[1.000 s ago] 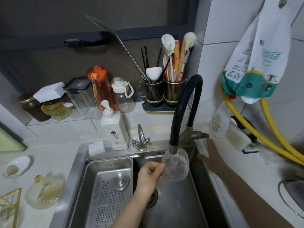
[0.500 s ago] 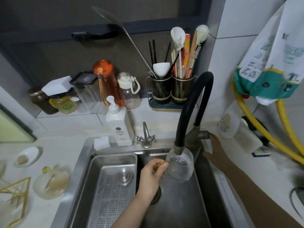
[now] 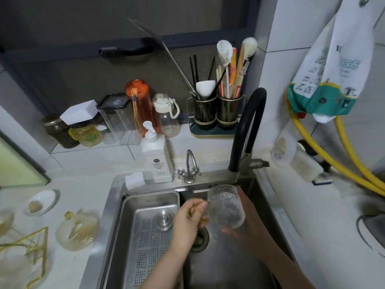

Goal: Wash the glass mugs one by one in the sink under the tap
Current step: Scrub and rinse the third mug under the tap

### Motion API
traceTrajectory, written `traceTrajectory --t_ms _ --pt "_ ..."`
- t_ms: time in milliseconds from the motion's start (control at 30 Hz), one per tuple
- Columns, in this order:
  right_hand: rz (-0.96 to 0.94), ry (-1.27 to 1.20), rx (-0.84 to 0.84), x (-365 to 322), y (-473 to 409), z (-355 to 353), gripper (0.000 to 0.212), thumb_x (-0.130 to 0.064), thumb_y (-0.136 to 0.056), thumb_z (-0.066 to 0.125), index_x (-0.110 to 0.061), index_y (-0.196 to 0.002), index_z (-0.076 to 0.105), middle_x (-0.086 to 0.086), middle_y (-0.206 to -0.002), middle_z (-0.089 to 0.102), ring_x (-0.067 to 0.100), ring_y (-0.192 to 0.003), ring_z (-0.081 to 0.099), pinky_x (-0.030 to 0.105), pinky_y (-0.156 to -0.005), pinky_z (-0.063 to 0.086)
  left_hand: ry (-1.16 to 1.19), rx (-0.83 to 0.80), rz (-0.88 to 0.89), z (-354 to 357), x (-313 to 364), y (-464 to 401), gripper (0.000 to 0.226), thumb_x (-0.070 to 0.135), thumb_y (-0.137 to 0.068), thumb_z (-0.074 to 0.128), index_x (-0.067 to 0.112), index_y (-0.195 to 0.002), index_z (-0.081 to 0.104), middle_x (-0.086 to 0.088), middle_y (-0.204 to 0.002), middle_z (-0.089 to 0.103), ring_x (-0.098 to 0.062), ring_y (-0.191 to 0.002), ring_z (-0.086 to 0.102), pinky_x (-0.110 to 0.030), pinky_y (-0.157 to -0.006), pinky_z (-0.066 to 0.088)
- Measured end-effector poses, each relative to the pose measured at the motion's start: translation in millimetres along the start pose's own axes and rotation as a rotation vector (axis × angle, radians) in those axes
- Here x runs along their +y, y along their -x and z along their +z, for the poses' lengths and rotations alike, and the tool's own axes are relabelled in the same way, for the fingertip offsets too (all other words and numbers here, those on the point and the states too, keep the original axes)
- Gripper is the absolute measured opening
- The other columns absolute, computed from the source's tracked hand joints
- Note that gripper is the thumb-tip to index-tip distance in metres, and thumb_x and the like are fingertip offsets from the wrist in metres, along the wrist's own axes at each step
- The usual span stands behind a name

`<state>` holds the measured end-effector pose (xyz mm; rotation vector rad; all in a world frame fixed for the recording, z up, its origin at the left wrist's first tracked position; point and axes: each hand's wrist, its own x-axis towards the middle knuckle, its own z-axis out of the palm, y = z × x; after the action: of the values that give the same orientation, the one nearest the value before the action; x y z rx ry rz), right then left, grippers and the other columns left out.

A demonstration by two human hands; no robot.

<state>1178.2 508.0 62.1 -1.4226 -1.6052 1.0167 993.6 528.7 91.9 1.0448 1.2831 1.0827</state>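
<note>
A textured glass mug is held over the steel sink, just below the black tap spout. My left hand grips its amber handle from the left. My right hand cups the mug's far side and bottom, partly hidden behind the glass. On the counter to the left lies a glass teapot with a gold knob.
A perforated steel drain tray fills the sink's left half. A soap pump bottle, a white sponge and a small tap line the back rim. A gold wire rack stands left; yellow hoses run right.
My right hand left the tap lever and came down into the sink onto the mug. The mug dropped slightly below the spout.
</note>
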Motion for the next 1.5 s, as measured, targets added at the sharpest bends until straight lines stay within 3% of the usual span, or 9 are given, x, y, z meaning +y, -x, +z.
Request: traceTrajectory --t_ms 100,233,433,700,867,967,1167,1367,1500 --pt "0.020 -0.048 0.034 -1 12 12 0.067 -0.054 -0.061 0.083 -0.048 -0.120 0.051 -0.029 -0.118 0.057 -0.011 -0.109 0.053 0.018 -0.093 0.046 -0.062 -0.035 0.013 -9 -4 10 0.015 0.012 -0.091 0.061 0.024 -0.094 0.069 0.003 -0.078 0.072 -0.014 -0.066 0.067 -0.026 -0.057 0.055" --pt "0.048 -0.053 0.112 -26 37 23 0.089 -0.029 -0.062 0.087 -0.023 -0.134 0.036 -0.029 -0.121 0.048 -0.017 -0.110 0.049 0.002 -0.083 0.043 -0.116 -0.050 -0.059 -21 -16 22 0.016 0.013 -0.091 0.060 0.025 -0.095 0.069 -0.004 -0.081 0.072 -0.016 -0.062 0.068 -0.030 -0.052 0.056" --pt "0.216 -0.056 0.108 -34 52 35 0.065 -0.031 -0.072 0.080 -0.047 -0.118 0.036 -0.025 -0.111 0.049 -0.003 -0.101 0.052 0.005 -0.069 0.042 -0.047 -0.082 -0.138 -24 -32 40 0.015 0.011 -0.092 0.058 0.021 -0.098 0.068 -0.013 -0.083 0.072 -0.032 -0.061 0.065 -0.050 -0.066 0.056" --pt "0.265 0.019 0.202 -47 59 39 0.041 -0.025 -0.082 0.071 -0.042 -0.108 0.045 -0.025 -0.097 0.052 -0.009 -0.091 0.054 -0.006 -0.068 0.037 -0.310 -0.333 0.111 -36 -31 44 0.051 0.022 -0.077 0.077 0.047 -0.113 0.052 0.000 -0.091 0.063 -0.015 -0.079 0.063 -0.035 -0.076 0.055" --pt "0.283 -0.009 0.162 -58 63 38 0.048 -0.037 -0.081 0.070 -0.052 -0.114 0.040 -0.014 -0.114 0.054 -0.002 -0.097 0.055 0.005 -0.074 0.042 -0.237 -0.330 0.081 -42 -21 43 0.042 0.017 -0.082 0.072 0.042 -0.111 0.055 0.000 -0.097 0.064 -0.011 -0.084 0.062 -0.021 -0.075 0.052" --pt "0.302 0.004 0.163 -61 67 38 0.050 -0.038 -0.080 0.071 -0.061 -0.111 0.038 -0.017 -0.115 0.057 0.000 -0.100 0.057 0.012 -0.074 0.043 -0.166 -0.276 -0.043 -46 -18 42 0.029 0.026 -0.084 0.069 0.051 -0.099 0.061 0.002 -0.099 0.071 -0.016 -0.092 0.067 -0.037 -0.088 0.056" --pt "0.298 -0.124 0.369 -71 69 49 0.042 -0.033 -0.077 0.074 -0.040 -0.112 0.052 -0.014 -0.109 0.061 0.008 -0.105 0.058 0.029 -0.092 0.048 0.190 -0.359 -0.308 -46 -6 51 0.020 0.027 -0.090 0.062 0.026 -0.109 0.066 -0.009 -0.094 0.071 -0.027 -0.079 0.065 -0.037 -0.077 0.052" --pt "0.284 -0.226 0.420 -73 77 65 0.028 -0.025 -0.083 0.070 -0.046 -0.094 0.055 -0.014 -0.102 0.064 0.011 -0.097 0.063 0.038 -0.088 0.054 -0.016 -0.366 -0.364 -51 -21 59 0.025 0.045 -0.090 0.057 0.033 -0.110 0.067 0.004 -0.101 0.067 -0.014 -0.095 0.059 -0.039 -0.087 0.052" --pt "0.260 -0.195 0.437 -77 77 66 0.027 -0.023 -0.082 0.071 -0.042 -0.085 0.051 -0.017 -0.089 0.060 0.006 -0.082 0.061 0.030 -0.076 0.055 -0.119 -0.314 -0.236 -51 -19 67 0.024 0.035 -0.096 0.050 0.022 -0.105 0.069 0.006 -0.101 0.071 -0.006 -0.095 0.064 -0.017 -0.076 0.048"
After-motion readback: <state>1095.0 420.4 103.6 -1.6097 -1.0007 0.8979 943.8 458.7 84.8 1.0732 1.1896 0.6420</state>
